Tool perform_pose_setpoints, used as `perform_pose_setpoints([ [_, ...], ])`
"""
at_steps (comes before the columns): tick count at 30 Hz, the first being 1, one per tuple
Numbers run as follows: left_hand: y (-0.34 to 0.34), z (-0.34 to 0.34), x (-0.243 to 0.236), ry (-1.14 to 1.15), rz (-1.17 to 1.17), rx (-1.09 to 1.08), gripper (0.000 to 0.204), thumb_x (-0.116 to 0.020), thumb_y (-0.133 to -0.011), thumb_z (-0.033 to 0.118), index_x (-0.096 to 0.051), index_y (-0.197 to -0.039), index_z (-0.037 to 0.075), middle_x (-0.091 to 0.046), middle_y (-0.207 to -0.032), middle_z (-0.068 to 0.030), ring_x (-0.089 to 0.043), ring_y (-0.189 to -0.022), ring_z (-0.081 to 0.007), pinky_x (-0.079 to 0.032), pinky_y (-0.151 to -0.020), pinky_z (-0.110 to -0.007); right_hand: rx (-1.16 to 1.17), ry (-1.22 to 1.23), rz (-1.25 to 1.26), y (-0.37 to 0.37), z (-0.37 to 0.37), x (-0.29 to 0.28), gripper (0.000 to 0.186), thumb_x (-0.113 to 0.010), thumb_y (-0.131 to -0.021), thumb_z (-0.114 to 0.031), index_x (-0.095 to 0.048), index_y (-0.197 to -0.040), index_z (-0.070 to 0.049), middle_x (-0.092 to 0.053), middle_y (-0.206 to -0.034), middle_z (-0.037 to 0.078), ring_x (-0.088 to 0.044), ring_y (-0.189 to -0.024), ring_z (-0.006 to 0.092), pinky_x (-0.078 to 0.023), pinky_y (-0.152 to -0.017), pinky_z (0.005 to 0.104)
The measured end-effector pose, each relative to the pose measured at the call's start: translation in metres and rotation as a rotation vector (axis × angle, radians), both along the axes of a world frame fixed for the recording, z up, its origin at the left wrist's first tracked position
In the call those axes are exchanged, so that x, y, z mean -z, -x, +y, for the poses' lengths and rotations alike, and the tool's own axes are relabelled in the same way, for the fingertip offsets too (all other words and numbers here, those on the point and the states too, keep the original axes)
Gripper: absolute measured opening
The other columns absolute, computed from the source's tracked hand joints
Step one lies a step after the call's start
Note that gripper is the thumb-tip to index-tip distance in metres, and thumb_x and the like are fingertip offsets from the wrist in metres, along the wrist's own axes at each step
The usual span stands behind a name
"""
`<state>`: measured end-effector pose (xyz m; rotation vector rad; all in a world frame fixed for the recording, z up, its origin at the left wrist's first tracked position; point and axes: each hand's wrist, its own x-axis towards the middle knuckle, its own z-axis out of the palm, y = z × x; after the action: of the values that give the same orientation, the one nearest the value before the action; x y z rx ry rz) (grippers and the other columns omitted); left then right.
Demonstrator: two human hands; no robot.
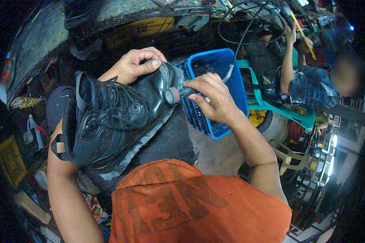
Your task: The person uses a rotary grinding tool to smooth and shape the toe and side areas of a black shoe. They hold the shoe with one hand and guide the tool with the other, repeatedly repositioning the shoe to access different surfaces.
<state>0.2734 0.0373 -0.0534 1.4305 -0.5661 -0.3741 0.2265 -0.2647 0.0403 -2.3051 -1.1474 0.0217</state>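
A: What did the left hand (132, 65) hold?

B: Its fingers were clamped over the toe of a black laced boot (113, 117), which lay tilted on its side across the person's lap, sole edge turned toward the right hand (213, 99).

A: And the right hand?

B: Its fingers were closed around a small rotary grinding tool (178, 93). The tool's round head touched the boot's sole edge near the toe, and its flexible shaft (231, 69) ran up and away behind the hand.

A: What surrounded them?

B: A blue plastic basket (227, 81) stood just behind the right hand. Farther right, another person sat on a green plastic chair (288, 111), one arm raised.
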Motion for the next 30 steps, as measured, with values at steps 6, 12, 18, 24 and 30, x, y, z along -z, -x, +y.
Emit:
perform_pose_setpoints([
  [6,-0.0008,0.0048,-0.0043,-0.06,0.019,0.044,0.041,-0.062,-0.109,0.037,-0.071,-0.118,-0.002,-0.067,-0.122,-0.0086,-0.061,-0.119,-0.0208,-0.045,-0.107,-0.038,0.007,-0.007,0.0,-0.0017,0.0019,0.0003,0.032,-0.075,-0.095,-0.022,-0.072,-0.124,-0.009,-0.067,-0.103,0.01,-0.063,-0.097,0.0336,-0.045,-0.083,0.0458],
  [12,-0.0012,0.0032,-0.0029,-0.093,0.031,0.033,0.043,-0.063,-0.108,0.039,-0.071,-0.119,-0.001,-0.068,-0.122,-0.0084,-0.061,-0.118,-0.0205,-0.045,-0.107,-0.037,0.008,0.013,0.015,0.0009,0.0001,-0.0021,0.031,-0.076,-0.094,-0.021,-0.073,-0.123,-0.009,-0.068,-0.104,0.01,-0.063,-0.097,0.033,-0.046,-0.083,0.0454],
  [18,-0.0002,0.0035,-0.0024,-0.076,0.044,0.037,0.041,-0.063,-0.108,0.038,-0.072,-0.118,-0.002,-0.068,-0.122,-0.0079,-0.061,-0.118,-0.0198,-0.045,-0.106,-0.037,-0.017,-0.008,-0.007,0.0013,0.0003,-0.002,0.033,-0.078,-0.092,-0.019,-0.073,-0.123,-0.008,-0.068,-0.105,0.01,-0.063,-0.097,0.0327,-0.046,-0.083,0.0447],
  [24,-0.0013,0.0041,-0.0057,-0.096,0.034,0.042,0.041,-0.063,-0.108,0.038,-0.07,-0.12,-0.001,-0.067,-0.121,-0.007,-0.06,-0.117,-0.0187,-0.045,-0.106,-0.036,-0.012,0.016,-0.012,-0.0005,0.0005,-0.0049,0.034,-0.078,-0.091,-0.019,-0.072,-0.123,-0.008,-0.068,-0.104,0.01,-0.064,-0.098,0.0322,-0.046,-0.083,0.0448],
  [30,-0.0004,0.004,-0.0082,-0.114,0.025,0.042,0.039,-0.062,-0.109,0.037,-0.07,-0.119,0.0,-0.066,-0.119,-0.0057,-0.06,-0.117,-0.0176,-0.044,-0.105,-0.035,0.004,0.053,-0.026,-0.0032,0.0019,-0.0089,0.034,-0.077,-0.092,-0.02,-0.072,-0.123,-0.009,-0.067,-0.104,0.01,-0.063,-0.098,0.0329,-0.046,-0.084,0.0453],
])
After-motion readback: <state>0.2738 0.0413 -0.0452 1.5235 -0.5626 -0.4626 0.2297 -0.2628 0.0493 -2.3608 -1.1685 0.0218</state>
